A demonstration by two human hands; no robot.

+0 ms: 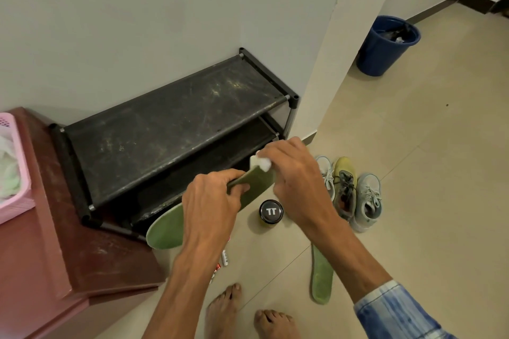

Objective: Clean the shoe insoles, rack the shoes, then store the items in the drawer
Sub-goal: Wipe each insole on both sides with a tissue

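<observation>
My left hand (212, 206) grips a long green insole (165, 231) around its middle, holding it slanted in front of the black shoe rack (170, 129). My right hand (292, 181) pinches a small white cotton wad (263, 162) and presses it on the insole's upper end. A second green insole (321, 275) lies flat on the tiled floor under my right forearm. A yellow-green shoe (344, 187) stands on the floor between two pale blue shoes (367, 201), right of the rack.
A round black-lidded jar (271, 212) stands on the floor below my hands. A small tube (224, 259) lies near my bare feet (248, 314). A reddish-brown cabinet (68, 242) with a pink basket (13, 168) is at left. A blue bin (385, 47) stands far right.
</observation>
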